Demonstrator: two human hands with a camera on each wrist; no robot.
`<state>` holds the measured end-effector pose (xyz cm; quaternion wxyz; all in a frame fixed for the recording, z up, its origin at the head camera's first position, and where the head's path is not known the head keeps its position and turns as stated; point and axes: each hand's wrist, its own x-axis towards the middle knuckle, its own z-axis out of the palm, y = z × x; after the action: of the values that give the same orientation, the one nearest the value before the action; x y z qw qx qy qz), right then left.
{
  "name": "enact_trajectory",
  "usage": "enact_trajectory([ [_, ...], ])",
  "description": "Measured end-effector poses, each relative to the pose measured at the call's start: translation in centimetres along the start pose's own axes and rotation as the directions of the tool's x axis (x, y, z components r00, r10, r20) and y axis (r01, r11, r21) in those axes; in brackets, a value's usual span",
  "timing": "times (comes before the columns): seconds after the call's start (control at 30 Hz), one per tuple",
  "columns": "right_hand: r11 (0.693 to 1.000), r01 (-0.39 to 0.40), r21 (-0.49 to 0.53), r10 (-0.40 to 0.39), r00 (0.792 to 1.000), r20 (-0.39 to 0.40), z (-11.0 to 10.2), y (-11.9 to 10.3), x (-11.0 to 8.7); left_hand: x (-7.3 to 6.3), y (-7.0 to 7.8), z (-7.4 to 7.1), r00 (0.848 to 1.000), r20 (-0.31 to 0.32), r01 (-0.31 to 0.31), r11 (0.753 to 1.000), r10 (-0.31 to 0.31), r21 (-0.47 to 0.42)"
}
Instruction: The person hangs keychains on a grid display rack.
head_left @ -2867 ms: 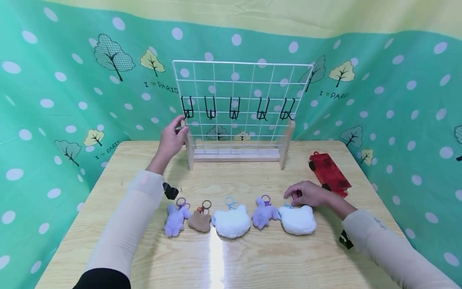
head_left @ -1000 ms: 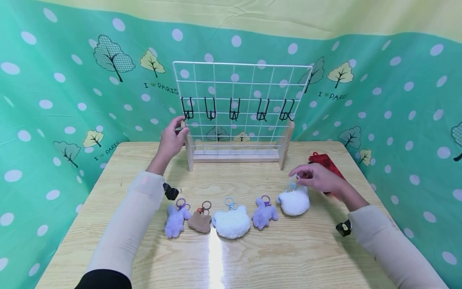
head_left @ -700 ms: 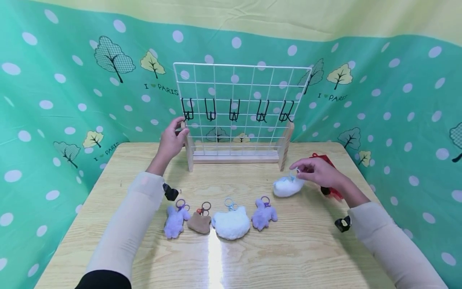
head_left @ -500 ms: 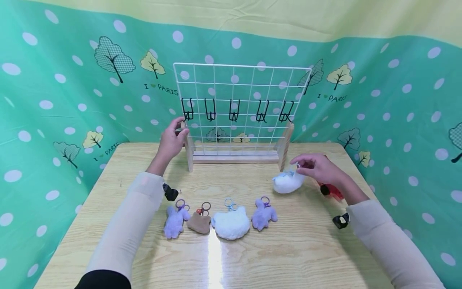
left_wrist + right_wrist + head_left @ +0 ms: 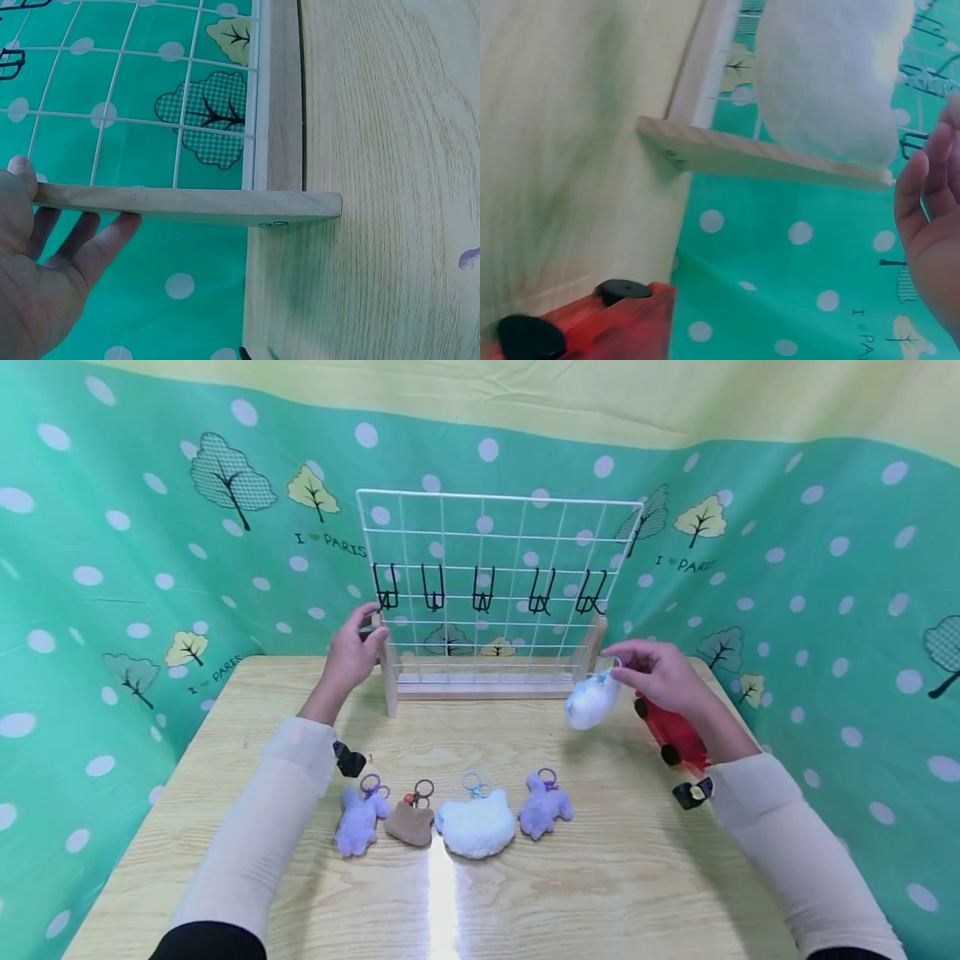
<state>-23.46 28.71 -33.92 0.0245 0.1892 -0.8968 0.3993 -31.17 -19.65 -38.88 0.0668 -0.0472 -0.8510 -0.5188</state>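
Note:
My right hand (image 5: 660,672) pinches the ring of a white plush keychain (image 5: 592,700) by thumb and fingertips. The plush hangs above the table, just in front of the right wooden post of a white wire grid rack (image 5: 498,496). In the right wrist view the white plush (image 5: 825,75) overlaps that right post (image 5: 757,154). My left hand (image 5: 354,652) grips the top of the left wooden post (image 5: 389,672), thumb on one side and fingers on the other. Several black wire hooks (image 5: 483,604) stand in a row across the grid, bare.
Along the table lie a purple plush keychain (image 5: 357,822), a brown one (image 5: 410,823), another white one (image 5: 476,827) and a second purple plush (image 5: 543,808). A red toy car (image 5: 675,731) with black wheels sits under my right forearm. A green dotted curtain (image 5: 300,610) surrounds the table.
My right hand has lifted the rightmost white plush off the table by its ring and carried it up and back toward the rack's right post. The left hand keeps its hold.

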Motion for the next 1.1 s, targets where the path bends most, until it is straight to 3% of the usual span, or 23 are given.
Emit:
enact_trajectory([
  [0.17,0.998,-0.024,0.052,0.028,0.996,-0.083,-0.3,-0.9,0.9,-0.1,-0.1,-0.2,1.000,-0.003,0.004,1.000,-0.004,0.010],
  [1.1,0.997,0.019,0.075,0.000,0.968,-0.252,0.0,-1.3,3.8,-0.1,0.1,-0.1,1.000,-0.009,-0.001,1.000,0.001,0.020],
])
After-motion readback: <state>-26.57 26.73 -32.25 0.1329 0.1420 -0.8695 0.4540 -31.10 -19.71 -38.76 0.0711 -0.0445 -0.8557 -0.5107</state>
